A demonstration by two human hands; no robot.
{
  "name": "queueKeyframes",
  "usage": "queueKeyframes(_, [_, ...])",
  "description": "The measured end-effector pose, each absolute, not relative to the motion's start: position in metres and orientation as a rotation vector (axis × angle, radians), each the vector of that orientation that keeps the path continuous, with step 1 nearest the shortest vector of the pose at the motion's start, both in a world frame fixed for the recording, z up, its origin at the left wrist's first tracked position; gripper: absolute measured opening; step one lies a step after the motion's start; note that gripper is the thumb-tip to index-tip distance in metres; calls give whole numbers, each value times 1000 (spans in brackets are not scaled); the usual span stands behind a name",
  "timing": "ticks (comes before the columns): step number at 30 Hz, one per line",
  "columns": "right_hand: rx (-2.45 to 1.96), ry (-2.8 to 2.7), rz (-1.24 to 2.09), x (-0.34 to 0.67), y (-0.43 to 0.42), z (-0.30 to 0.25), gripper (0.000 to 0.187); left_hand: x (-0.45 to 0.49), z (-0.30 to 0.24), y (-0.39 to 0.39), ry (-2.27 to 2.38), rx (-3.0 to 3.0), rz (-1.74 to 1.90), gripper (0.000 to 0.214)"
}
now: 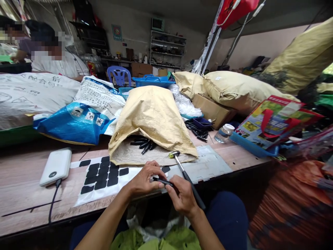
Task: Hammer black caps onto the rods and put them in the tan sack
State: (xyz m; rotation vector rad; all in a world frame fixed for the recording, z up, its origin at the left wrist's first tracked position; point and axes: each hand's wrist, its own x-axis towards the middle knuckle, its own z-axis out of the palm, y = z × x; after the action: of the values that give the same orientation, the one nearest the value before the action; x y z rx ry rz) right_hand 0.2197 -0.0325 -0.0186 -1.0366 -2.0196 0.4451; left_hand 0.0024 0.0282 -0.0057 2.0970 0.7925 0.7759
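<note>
My left hand (146, 177) pinches one end of a slim black pen-like piece (161, 180) over the table's front edge. Closed round its other end is my right hand (183, 194). A small hammer (180, 165) with a yellow face and black grip lies just beyond, its handle passing beside my right hand. Behind my hands a tan woven sack (153, 111) lies with its mouth towards me, and several similar black pieces (146, 144) show inside. To the left of my left hand is a white sheet of black rounded-square stickers (103, 172).
A white power bank (56, 166) with a cable sits at left. Blue-and-white sacks (85, 111) lie behind it. On the right are loose black pieces (199, 128), a lidded jar (224, 133) and a colourful bag (270, 121). Two people sit at far left.
</note>
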Motion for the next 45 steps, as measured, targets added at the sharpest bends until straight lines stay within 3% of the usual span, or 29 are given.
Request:
queueKeyframes(3, [-1049, -2060, 552, 232, -61, -17, 20, -7, 5, 36, 924, 1950, 883, 39])
queueKeyframes(5, [-1114, -2158, 687, 237, -76, -28, 25, -13, 3, 54, 1305, 1837, 1015, 34])
queueKeyframes(9, [-1626, -2314, 704, 237, -88, -83, 21, -15, -15, 91, 1906, 1778, 965, 27])
queueKeyframes(13, [-2002, -2415, 657, 232, -87, -141, 26, -1, -26, 106, 2039, 2031, 879, 25])
queueKeyframes(19, [-2004, -2555, 799, 230, -89, -162, 28, 22, -17, 120, 2121, 2150, 636, 28])
queueKeyframes(29, [-1926, -2608, 833, 230, -92, -153, 32, 17, -22, 88, 1875, 2363, 618, 10])
queueKeyframes(35, [-1875, -2628, 848, 228, -93, -142, 30, 14, -18, 56, 1827, 2310, 577, 38])
queueKeyframes(41, [-1393, -2305, 1097, 225, -94, -59, 14, 2, -5, 46, 1548, 2345, 421, 34])
queueKeyframes(45, [-1167, -1996, 785, 247, -77, 0, 17, -13, -4, 53, 1527, 2351, 385, 41])
